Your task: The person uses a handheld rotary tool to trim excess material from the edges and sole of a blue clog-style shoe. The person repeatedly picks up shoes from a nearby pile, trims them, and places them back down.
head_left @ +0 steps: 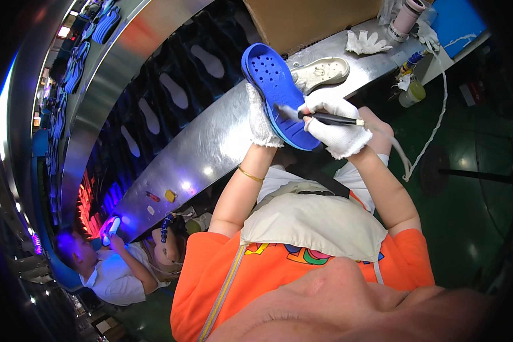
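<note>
Left hand [260, 117], gloved, gripping edge of blue shoe sole [276, 85], tilted, near 12 o'clock from chest. Right hand [339, 131], gloved, closed round black-handled brush [330, 119]; bristles over sole's inner face, contact unclear. From sole: pale shoe [328, 72], 2 o'clock; loose glove [367, 43] beyond. Co-worker [119, 273], between 7 and 8.

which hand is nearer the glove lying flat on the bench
Right. The right hand, holding a black-handled tool, is below the flat glove in the picture; the left hand, holding the blue sole, is farther off, lower left.
</note>
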A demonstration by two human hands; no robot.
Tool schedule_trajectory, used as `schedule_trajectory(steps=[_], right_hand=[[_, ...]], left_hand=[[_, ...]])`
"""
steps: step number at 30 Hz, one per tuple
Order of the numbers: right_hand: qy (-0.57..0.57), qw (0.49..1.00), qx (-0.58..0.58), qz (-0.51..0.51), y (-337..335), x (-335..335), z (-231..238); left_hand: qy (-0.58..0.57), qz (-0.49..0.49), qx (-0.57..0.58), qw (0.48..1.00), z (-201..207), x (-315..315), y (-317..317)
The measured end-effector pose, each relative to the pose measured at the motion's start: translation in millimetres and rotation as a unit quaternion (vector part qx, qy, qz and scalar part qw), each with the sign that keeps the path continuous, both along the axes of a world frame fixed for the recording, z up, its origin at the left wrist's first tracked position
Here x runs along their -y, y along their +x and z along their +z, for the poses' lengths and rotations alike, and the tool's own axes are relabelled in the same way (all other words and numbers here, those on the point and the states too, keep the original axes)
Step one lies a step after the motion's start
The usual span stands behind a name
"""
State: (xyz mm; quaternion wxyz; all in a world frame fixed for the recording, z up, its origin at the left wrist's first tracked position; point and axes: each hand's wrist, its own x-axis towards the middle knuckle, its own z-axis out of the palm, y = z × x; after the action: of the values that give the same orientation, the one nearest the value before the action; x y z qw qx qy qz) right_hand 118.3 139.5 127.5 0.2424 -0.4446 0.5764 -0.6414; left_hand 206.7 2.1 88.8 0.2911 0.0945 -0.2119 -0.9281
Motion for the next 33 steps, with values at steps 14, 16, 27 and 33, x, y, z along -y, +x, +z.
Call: schedule_trajectory(steps=[14, 16, 27, 33], right_hand=[[-0.049, 0.992, 0.114, -0.008, -19.1, -2.8, 8.1], [-0.067, 0.993, 0.097, -0.015, -14.3, -4.4, 8.0], [-0.069, 0.988, 0.124, 0.052, 4.2, -12.2, -4.4], [-0.029, 0.968, 0.202, 0.143, -2.1, -14.3, 2.6]], left_hand=[[0.029, -0.024, -0.049, 0.998, 13.9, -21.0, 8.4], [0.038, -0.031, -0.037, 0.998, 15.0, -24.3, 7.1], [-0.025, -0.025, -0.041, 0.999, 25.8, -15.4, 2.3], [-0.028, -0.047, -0.033, 0.998, 33.4, -10.0, 3.1]])
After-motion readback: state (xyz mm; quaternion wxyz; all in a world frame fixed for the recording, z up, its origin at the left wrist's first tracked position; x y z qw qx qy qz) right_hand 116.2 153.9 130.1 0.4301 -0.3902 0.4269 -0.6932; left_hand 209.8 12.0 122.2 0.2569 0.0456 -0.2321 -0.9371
